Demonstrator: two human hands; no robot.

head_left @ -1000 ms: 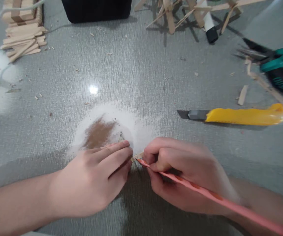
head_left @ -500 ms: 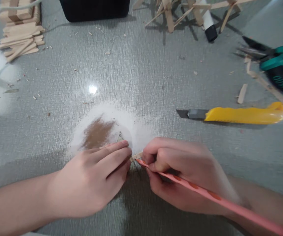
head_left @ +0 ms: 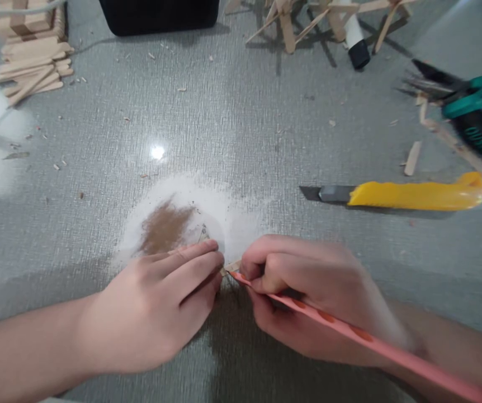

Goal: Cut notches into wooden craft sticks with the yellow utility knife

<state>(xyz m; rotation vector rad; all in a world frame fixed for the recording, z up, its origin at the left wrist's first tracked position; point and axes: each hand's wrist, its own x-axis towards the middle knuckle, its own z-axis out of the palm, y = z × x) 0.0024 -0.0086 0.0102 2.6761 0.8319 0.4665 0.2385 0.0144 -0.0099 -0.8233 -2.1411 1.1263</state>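
The stick lies between the hands, its long axis rising slightly rightward. The pencil points up-left, tip at or just beside the stick's edge, shaft slanting down to the right. The right hand is closed around it near the tip, likely for control; the left hand, fingers together, seemingly steadies the stick, any grip hidden. Beyond lies the cutter, blade leftward
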